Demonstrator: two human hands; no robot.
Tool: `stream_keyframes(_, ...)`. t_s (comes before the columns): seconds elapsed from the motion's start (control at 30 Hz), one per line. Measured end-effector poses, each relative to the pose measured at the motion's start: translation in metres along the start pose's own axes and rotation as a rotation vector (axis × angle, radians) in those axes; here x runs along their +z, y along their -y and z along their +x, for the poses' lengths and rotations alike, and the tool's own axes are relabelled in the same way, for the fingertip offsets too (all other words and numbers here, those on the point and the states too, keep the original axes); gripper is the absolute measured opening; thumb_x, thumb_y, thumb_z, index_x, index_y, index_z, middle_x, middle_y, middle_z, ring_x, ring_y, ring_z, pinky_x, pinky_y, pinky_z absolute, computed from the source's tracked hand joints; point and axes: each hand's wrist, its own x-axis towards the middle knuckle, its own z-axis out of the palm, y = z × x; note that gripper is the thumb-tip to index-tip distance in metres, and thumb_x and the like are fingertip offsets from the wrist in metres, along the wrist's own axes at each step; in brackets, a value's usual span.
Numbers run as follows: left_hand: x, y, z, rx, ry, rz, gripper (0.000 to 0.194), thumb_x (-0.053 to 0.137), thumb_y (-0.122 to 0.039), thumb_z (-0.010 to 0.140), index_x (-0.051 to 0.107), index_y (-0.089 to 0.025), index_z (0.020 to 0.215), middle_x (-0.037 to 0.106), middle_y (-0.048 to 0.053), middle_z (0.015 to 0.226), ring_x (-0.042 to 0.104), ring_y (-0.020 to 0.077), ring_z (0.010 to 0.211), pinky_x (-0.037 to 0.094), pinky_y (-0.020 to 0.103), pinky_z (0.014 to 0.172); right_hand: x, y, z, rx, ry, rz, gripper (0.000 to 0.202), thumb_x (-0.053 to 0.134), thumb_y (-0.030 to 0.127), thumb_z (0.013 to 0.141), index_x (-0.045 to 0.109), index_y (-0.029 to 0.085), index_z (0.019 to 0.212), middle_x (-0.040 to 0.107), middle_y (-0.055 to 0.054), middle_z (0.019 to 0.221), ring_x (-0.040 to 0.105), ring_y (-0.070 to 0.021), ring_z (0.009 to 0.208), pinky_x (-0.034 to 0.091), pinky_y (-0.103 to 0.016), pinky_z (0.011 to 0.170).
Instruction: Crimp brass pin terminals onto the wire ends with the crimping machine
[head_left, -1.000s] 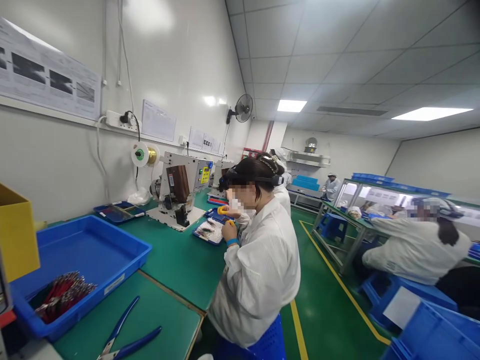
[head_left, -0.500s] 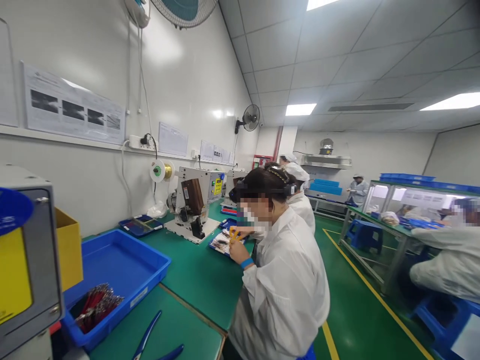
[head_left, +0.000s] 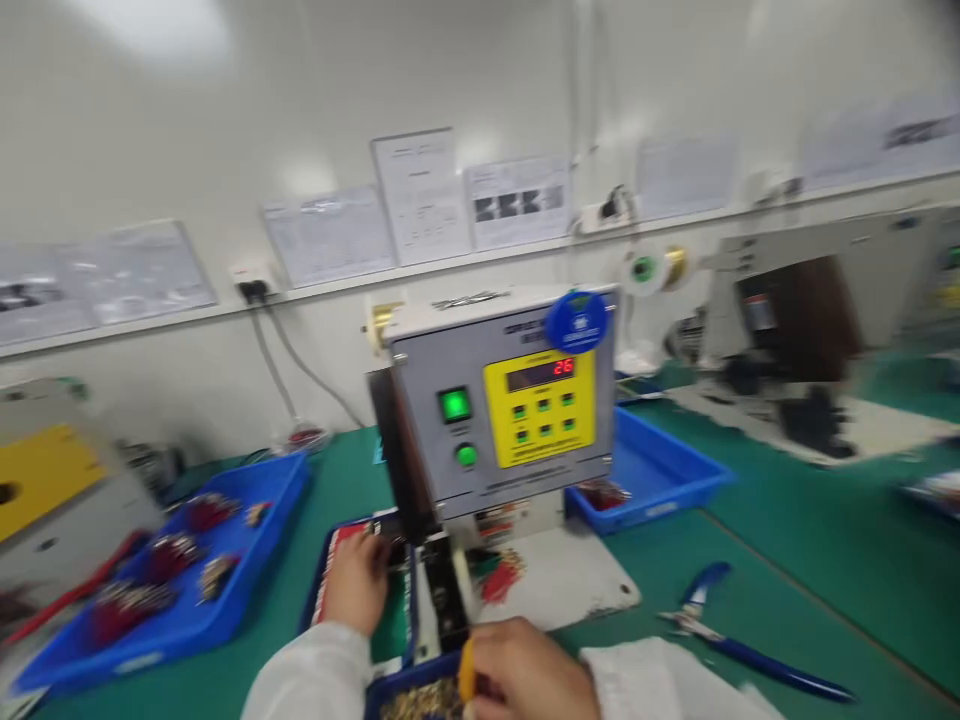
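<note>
My left hand reaches over a shallow blue tray with red and green areas inside. Its fingers are bent closed at some dark pieces; blur hides what they hold. Closed around a slim yellow tool, my right hand is low in the picture; the tool's tip is not visible. Just left of it stands a blue bin of small brass-coloured parts. Between and beyond my hands is a grey machine with a yellow panel reading 26. Red wire pieces lie on its white base.
Blue-handled pliers lie on the green bench at right. Blue trays stand left and right, holding bundles of red wired parts. A second machine stands at far right, another at far left.
The view has swung left from the co-worker and aisle to the machine in front. Both my hands, out of sight before, now show at the bottom.
</note>
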Motion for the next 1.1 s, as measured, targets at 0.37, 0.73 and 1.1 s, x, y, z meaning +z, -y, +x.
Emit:
stream_keyframes(0.37, -0.022, -0.019, -0.013, -0.024, 0.006, -0.039, 0.017, 0.045, -0.012, 0.089, 0.057, -0.019, 0.080, 0.059, 0.005, 0.083, 0.053, 0.0224, 0.084, 0.045, 0.036, 0.072, -0.021, 0.002, 0.015, 0.202, -0.048, 0.757, 0.013, 0.063, 0.013, 0.073, 0.069, 0.015, 0.084, 0.061, 0.001, 0.070, 0.054, -0.0126, 0.060, 0.044, -0.022, 0.055)
stream_keyframes(0.73, -0.028, -0.029, -0.015, 0.002, -0.046, -0.133, 0.015, 0.043, -0.014, 0.092, 0.056, -0.019, 0.086, 0.058, 0.006, 0.087, 0.051, 0.0218, 0.088, 0.043, 0.037, 0.077, -0.060, -0.013, 0.050, 0.257, 0.133, 1.030, 0.029, 0.077, 0.036, 0.064, 0.065, 0.015, 0.081, 0.063, 0.000, 0.064, 0.055, -0.0092, 0.052, 0.040, -0.017, 0.045)
stream_keyframes(1.1, -0.036, -0.043, -0.019, 0.062, -0.145, -0.209, 0.016, 0.043, -0.018, 0.095, 0.058, -0.019, 0.091, 0.062, 0.006, 0.088, 0.051, 0.0195, 0.086, 0.045, 0.035, 0.077, -0.033, -0.025, 0.055, 0.276, -0.185, 1.021, 0.043, 0.074, 0.058, 0.065, 0.068, 0.016, 0.070, 0.062, -0.006, 0.059, 0.051, -0.0127, 0.046, 0.041, -0.025, 0.043)
